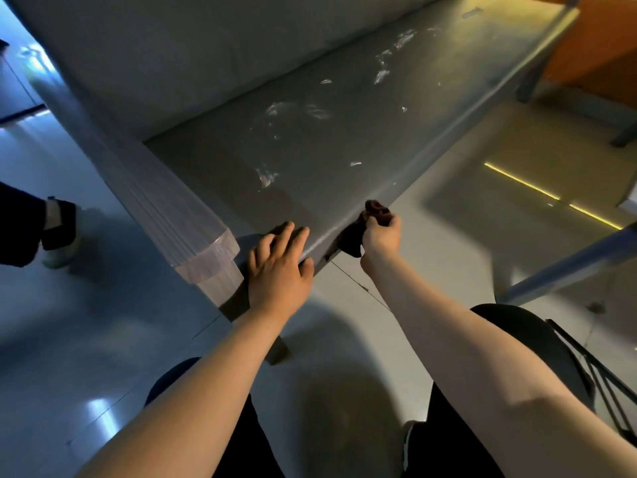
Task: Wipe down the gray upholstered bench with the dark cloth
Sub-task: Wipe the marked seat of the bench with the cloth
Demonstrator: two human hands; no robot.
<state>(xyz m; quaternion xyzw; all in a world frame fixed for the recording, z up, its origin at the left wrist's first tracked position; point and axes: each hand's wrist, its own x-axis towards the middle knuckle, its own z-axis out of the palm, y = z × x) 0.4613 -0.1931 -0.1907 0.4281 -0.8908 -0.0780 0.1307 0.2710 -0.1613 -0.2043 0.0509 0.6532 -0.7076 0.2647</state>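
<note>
At the bench (344, 139) front edge, near its corner, the right hand (381, 236) pinches the cloth (362, 225) against the edge. Left hand (279, 267) rests on the corner, fingers spread, holding nothing.

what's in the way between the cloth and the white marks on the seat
Nothing visible. The right hand grips the dark cloth at the front edge of the bench; only bare seat lies before the white marks.

Two hands, the left hand (279, 270) and the right hand (381, 236), one dark cloth (352, 239), one gray bench (344, 139), one shoe (60, 232).
</note>
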